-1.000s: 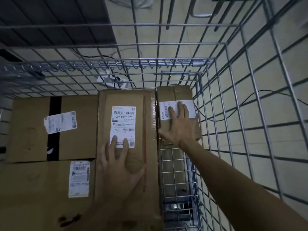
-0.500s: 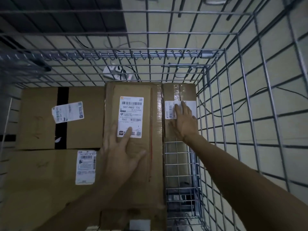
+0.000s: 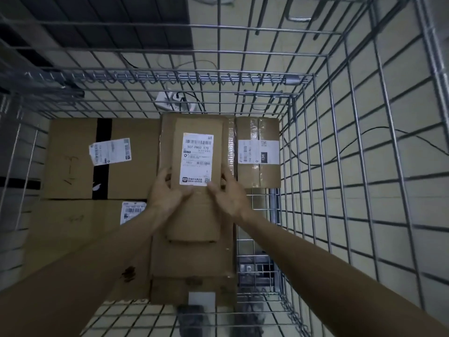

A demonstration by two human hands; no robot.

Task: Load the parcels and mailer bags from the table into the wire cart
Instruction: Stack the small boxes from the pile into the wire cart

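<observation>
**Both hands gripping the long parcel inside the cart**

The long parcel (image 3: pixel 198 210) is lying flat in the middle of the wire cart (image 3: pixel 218 77). Its long axis is running straight away from the person, from the near side toward the far wall. Its white shipping label (image 3: pixel 196 159) is sitting on the far half, with the barcode end pointing to the far wall and the print reading upright from the person's side. It seems to be resting on a wider carton (image 3: pixel 192 261) that is lined up the same way and showing past it on both sides and at the near end.

The left hand (image 3: pixel 167 193) is gripping the parcel's left long edge, with its fingers curled over that edge and its thumb lying on top near the label's lower corner. The right hand (image 3: pixel 228 193) is gripping the opposite long edge in the same way, with its thumb lying by the label's other lower corner. Both forearms are reaching in from the near side.

A small parcel (image 3: pixel 258 171) is sitting just beside the wide carton in the far right corner, also lying lengthwise near to far, with a label band crossing it. A large box (image 3: pixel 70 159) with a black tape stripe is filling the far left, and another box (image 3: pixel 60 229) is lying in front of it. A white power strip (image 3: pixel 170 100) is showing through the mesh on the tiled floor.
</observation>
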